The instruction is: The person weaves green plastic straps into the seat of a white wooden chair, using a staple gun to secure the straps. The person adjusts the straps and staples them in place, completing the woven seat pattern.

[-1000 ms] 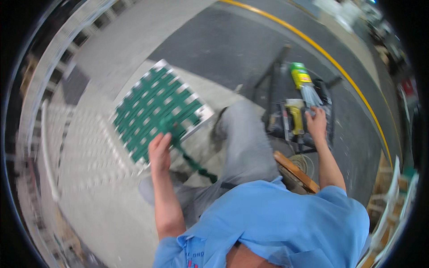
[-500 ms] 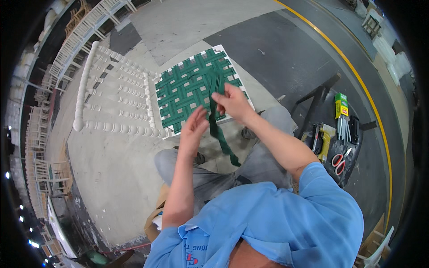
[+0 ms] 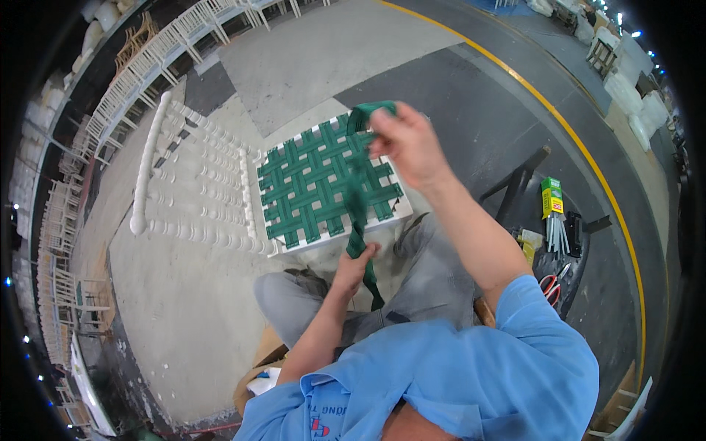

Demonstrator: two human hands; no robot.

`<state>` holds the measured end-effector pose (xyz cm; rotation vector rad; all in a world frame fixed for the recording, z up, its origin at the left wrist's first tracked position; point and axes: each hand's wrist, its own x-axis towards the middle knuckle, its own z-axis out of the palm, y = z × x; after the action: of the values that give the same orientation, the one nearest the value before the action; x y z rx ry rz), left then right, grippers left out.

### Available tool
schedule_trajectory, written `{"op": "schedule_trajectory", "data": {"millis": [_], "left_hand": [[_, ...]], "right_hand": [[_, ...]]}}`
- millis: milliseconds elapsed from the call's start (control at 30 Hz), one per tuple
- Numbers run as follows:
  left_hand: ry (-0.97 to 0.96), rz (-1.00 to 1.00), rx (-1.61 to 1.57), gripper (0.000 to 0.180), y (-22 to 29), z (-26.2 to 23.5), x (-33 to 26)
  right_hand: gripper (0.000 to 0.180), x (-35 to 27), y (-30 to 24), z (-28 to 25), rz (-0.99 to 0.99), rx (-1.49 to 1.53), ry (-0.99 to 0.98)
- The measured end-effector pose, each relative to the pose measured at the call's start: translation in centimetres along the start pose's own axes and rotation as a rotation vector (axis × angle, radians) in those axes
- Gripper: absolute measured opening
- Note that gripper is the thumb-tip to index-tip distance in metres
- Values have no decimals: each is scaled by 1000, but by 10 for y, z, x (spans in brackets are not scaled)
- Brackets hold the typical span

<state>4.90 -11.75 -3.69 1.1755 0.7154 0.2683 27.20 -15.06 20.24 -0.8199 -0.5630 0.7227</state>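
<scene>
The left hand [image 3: 358,263], nearest, is closed around the lower stretch of a green webbing strap [image 3: 356,192]. Farther out, the raised right hand [image 3: 407,144] pinches its upper end above the white chair's woven seat [image 3: 309,184].

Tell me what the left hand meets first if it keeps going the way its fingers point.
Likely the front edge of the white chair seat, just beyond the left hand gripping the green strap; depth is uncertain.

You had bright, even overhead light with soft shadows on the floor [image 3: 184,309]. Small lamps glared at the dark rim, where the fisheye bent straight edges; the centre was sharp.
</scene>
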Motion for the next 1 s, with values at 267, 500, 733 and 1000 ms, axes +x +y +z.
{"op": "schedule_trajectory", "data": {"millis": [267, 500, 733, 1000], "left_hand": [[-331, 173, -782, 52, 121, -66, -35], [-136, 31, -290, 43, 148, -34, -46], [-244, -100, 0, 29, 86, 19, -67], [-164, -100, 686, 34, -20, 2, -113]], "right_hand": [[20, -55, -25, -197, 0, -209, 741], [32, -111, 57, -126, 266, -420, 300], [39, -82, 107, -37, 720, -30, -110], [25, -23, 93, -31, 592, 151, -59]]}}
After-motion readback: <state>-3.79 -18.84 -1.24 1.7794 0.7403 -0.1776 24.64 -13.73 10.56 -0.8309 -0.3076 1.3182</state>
